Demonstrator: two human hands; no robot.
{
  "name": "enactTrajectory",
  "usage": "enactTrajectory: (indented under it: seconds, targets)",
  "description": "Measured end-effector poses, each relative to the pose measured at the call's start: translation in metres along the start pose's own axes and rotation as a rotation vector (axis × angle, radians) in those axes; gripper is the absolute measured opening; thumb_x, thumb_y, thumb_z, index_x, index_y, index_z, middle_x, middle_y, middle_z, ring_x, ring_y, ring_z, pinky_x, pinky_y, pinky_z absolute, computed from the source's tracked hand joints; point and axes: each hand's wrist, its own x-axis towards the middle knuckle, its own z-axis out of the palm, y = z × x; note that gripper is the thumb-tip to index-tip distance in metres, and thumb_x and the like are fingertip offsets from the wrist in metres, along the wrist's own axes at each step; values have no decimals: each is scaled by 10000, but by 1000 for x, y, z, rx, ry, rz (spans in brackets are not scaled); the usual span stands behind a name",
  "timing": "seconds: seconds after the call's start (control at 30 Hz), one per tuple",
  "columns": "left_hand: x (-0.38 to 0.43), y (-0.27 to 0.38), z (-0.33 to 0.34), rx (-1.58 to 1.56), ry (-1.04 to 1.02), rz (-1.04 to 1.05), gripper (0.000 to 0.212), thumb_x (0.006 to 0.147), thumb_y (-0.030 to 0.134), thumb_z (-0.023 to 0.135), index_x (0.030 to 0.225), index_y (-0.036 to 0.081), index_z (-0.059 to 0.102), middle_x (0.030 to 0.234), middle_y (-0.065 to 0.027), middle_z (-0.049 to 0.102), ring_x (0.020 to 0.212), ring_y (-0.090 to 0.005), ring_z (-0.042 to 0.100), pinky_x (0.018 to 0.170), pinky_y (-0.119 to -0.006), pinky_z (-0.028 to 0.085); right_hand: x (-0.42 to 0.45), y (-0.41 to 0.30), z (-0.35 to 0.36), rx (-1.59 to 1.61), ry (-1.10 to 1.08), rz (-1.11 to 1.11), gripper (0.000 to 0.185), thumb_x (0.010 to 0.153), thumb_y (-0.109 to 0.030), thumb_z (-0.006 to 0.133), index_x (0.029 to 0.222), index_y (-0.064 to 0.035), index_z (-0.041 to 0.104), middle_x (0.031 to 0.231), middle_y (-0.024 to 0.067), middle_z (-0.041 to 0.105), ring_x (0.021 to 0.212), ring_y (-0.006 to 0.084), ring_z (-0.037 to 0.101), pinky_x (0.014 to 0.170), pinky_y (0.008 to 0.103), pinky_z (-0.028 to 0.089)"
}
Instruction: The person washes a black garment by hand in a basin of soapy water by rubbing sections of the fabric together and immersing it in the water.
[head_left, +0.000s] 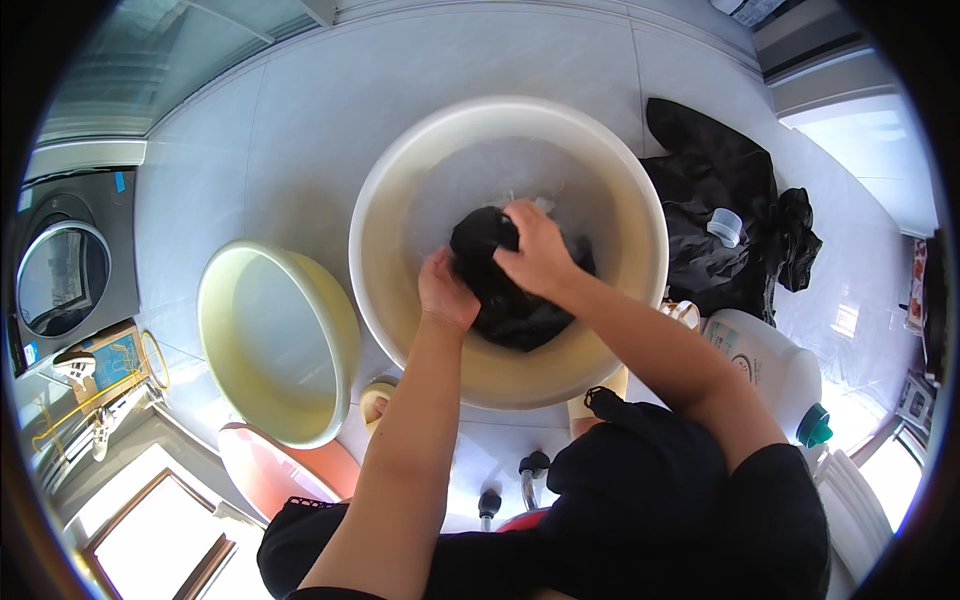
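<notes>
A large cream plastic basin (386, 225) stands on the floor before me, with water in its bottom. A wet black cloth (517, 315), probably a garment, is bunched in the lower middle of the basin. My right hand (536, 251) grips the upper part of the cloth, thumb and fingers pinching a fold. Against the cloth's left side, my left hand (448, 292) is cupped with its fingers partly hidden behind the fabric. A small patch of whitish suds (544, 204) shows just beyond my right fingers.
A pale yellow-green basin (217, 345) and a pink basin (277, 472) are at the left. Right of the big basin lie black clothes (712, 172) bearing a clear plastic cap (724, 227). A green-capped detergent jug (780, 360) stands near my right arm. A front-loading machine (120, 255) is far left.
</notes>
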Motion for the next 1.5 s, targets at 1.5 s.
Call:
enactTrajectory:
  seconds: [1.5]
  targets:
    - [4, 37, -26, 1506, 250, 224, 701, 620, 368, 736, 1203, 74, 480, 1087, -182, 559, 974, -321, 549, 811, -344, 441, 17, -21, -71, 200, -370, 178, 267, 599, 3, 609, 836, -41, 493, 650, 35, 439, 623, 139, 421, 572, 256, 364]
